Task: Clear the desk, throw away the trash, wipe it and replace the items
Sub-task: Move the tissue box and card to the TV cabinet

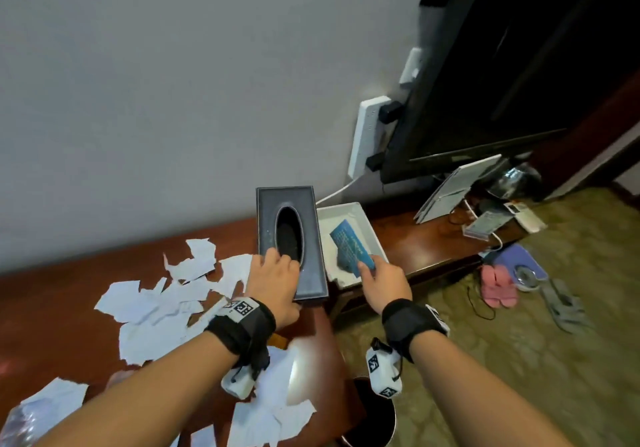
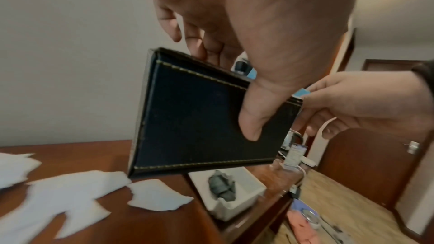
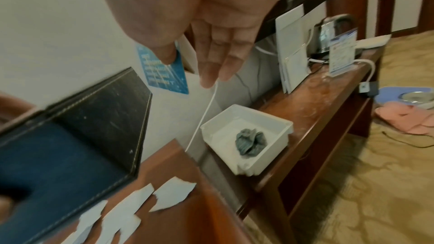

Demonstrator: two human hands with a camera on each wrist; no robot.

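My left hand grips a black tissue box and holds it tilted above the desk's right end. Its fingers reach into the oval opening, and the thumb presses the box's dark side. My right hand pinches a blue card between thumb and fingers over a white tray. A crumpled grey cloth lies in that tray. Torn white paper scraps are scattered over the brown desk.
The tray sits on a lower wooden side table, which also carries white folders, a kettle and a card stand. A TV leans on the wall. A dark bin stands below the desk's corner. Pink slippers lie on the carpet.
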